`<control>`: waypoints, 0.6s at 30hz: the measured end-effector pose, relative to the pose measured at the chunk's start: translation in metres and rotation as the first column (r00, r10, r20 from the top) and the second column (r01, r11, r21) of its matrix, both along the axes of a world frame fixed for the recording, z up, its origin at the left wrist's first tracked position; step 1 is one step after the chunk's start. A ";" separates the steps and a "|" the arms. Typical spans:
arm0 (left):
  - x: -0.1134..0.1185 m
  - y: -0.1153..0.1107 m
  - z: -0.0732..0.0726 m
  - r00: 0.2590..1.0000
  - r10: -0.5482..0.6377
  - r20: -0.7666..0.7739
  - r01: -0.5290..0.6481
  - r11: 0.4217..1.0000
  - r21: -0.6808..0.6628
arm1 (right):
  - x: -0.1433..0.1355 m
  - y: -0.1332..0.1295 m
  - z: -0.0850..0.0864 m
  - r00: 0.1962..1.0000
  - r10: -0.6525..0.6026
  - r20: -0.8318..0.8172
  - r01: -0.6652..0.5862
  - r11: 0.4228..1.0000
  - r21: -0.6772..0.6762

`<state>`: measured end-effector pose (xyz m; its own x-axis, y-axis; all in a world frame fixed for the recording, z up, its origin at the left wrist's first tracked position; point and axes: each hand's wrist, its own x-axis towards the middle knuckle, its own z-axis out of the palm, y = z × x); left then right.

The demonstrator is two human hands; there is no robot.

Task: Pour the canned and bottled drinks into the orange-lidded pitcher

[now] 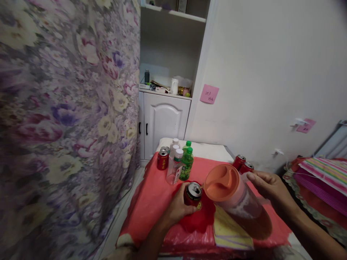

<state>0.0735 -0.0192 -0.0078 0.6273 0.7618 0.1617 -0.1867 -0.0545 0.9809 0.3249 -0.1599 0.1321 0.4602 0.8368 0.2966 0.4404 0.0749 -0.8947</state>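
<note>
My left hand (177,206) is wrapped round an upright dark red can (193,195) with an opened top, over a red flower-shaped mat (200,220). To its right, my right hand (267,184) grips the handle of a clear pitcher (244,202) with an orange lid (222,182). The pitcher is tilted toward the can and holds brownish liquid with foam. Its spout is close to the can's rim; whether liquid is flowing between them is too small to tell. Part of a folded yellow cloth (230,231) lies under the pitcher.
Clear bottles (173,168) and green bottles (187,164) stand behind the left hand, with red cans (163,160) to their left. More red cans (239,161) stand behind the pitcher. A red cover (146,202) lies on the table. A floral curtain (67,126) hangs left.
</note>
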 end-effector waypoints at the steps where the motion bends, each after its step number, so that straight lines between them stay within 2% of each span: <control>1: 0.000 0.000 0.000 1.000 0.001 -0.001 -0.001 1.000 0.000 | 0.000 0.000 0.000 1.000 0.017 -0.017 -0.017 1.000 -0.019; 3: 0.000 0.000 0.000 1.000 0.001 -0.003 -0.001 1.000 0.002 | 0.001 0.000 -0.001 0.999 0.038 -0.036 -0.040 0.998 -0.049; 18: 0.002 0.002 -0.009 1.000 -0.011 0.006 0.011 1.000 0.018 | 0.004 0.001 -0.011 0.999 0.044 -0.015 -0.045 0.998 -0.040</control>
